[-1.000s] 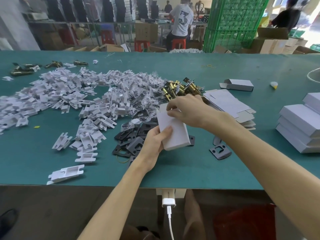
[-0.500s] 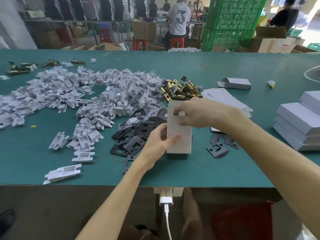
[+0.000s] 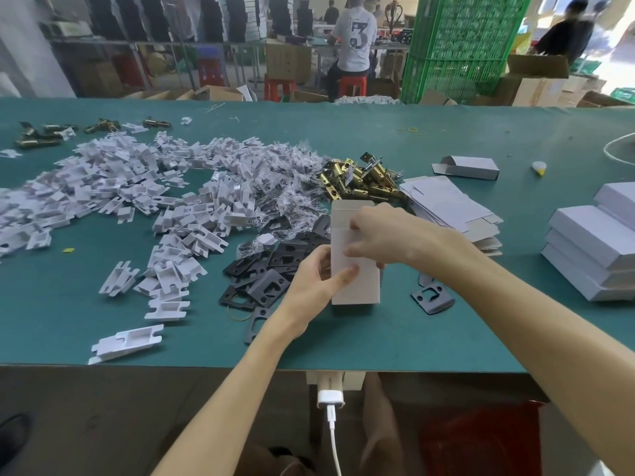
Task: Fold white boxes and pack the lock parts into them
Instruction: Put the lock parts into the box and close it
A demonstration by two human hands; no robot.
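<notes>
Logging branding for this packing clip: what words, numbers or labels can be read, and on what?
"3": back of a seated person's white T-shirt, beyond the table.
Marking on the white charger at the table edge: too small to read.
On the held white box: no print visible.

1. The white box (image 3: 360, 286) at centre: the right hand (image 3: 381, 235) covers its upper front, and the thumb of the left hand (image 3: 309, 290) overlaps its left edge.
2. Black strike plates (image 3: 271, 269), at 9 o'clock of the box, run under the left hand and the box.
3. At 3 o'clock, the stack of closed boxes (image 3: 591, 249) is cut by the frame edge, as is the white cable (image 3: 618, 146) at 2 o'clock.
4. At 9 o'clock, the heap of white plastic inserts (image 3: 103, 194) runs off the frame.
5. Clear bags (image 3: 288, 190) at 11 o'clock of the box: contents too small to tell.
6. The dark-clothed person (image 3: 563, 32) at 1 o'clock is blurred.
</notes>
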